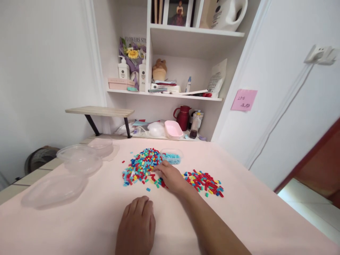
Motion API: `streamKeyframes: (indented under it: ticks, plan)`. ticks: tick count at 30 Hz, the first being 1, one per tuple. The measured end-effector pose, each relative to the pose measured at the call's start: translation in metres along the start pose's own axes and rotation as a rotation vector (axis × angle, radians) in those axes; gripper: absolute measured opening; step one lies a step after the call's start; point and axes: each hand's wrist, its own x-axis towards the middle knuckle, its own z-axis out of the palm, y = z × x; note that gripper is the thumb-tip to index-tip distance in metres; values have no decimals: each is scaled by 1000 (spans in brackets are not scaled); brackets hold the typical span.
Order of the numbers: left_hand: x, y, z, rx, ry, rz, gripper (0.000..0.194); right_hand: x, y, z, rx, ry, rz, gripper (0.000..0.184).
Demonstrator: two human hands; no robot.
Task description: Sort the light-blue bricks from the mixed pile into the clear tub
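Observation:
My right hand (172,177) reaches over the near right edge of a large pile of small toy bricks (145,163), mixed blue, red, yellow, green and white. Its index finger stretches out and touches bricks there; the other fingers are bent and partly hidden, and no brick shows in its grasp. Just beyond it stands a clear plastic container (172,156) holding light blue bricks. To the right of my wrist lies a second pile (205,182), mostly red with some yellow, green and blue. My left hand (136,225) rests palm down on the pink tabletop (101,219), holding nothing.
Clear plastic tubs (81,159) and a clear lid (54,191) stand at the left. Behind the table are a pink tray (173,129), a dark red jug (183,118) and a bottle (195,124). A small wooden shelf (99,111) rises at the back left.

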Motion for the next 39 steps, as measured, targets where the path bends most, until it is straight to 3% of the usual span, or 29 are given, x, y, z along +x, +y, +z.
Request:
streamKeyframes:
  ticks: [3, 6, 11, 18, 25, 29, 34, 39]
  plan:
    - [1, 0, 0, -6, -1, -5, 24, 0, -1, 3, -24, -22, -48, 40]
    - [1, 1, -1, -5, -3, -3, 24, 0, -3, 4, 17, -47, -75, 34]
    - [1, 1, -1, -14, -20, -8, 24, -1, -8, 1, 99, -5, -89, 32]
    - [0, 1, 0, -19, -20, -29, 25, 1, -6, 9, 41, -91, -232, 47]
    - [-1, 1, 0, -26, -8, -14, 24, 0, -19, 4, 123, -49, -255, 29]
    - [-1, 1, 0, -28, -17, -12, 24, 0, -23, 6, 114, -116, -307, 26]
    - [-1, 2, -1, -22, -7, -19, 25, 0, -21, 1, 133, -56, -231, 33]
    - [-2, 2, -1, -8, -5, -10, 25, 0, -26, 0, 150, -7, -204, 19]
